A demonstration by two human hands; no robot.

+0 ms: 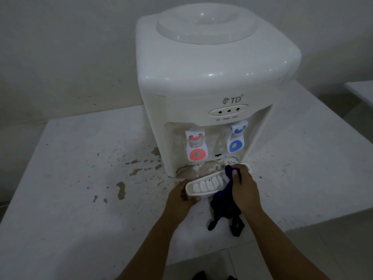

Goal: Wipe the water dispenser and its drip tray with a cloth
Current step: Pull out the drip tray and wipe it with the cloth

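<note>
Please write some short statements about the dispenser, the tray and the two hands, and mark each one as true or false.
1. The left hand holds the drip tray. True.
2. The cloth is white. False: it is dark blue.
3. The right hand grips the cloth. True.
4. The tray sits in the dispenser. False: it is pulled out.
5. The red tap is right of the blue tap. False: left.

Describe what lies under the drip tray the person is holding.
Behind the lifted drip tray shows the dispenser's stained recess. Directly under it, the table is mostly hidden by the tray, left hand and dark cloth.
</note>
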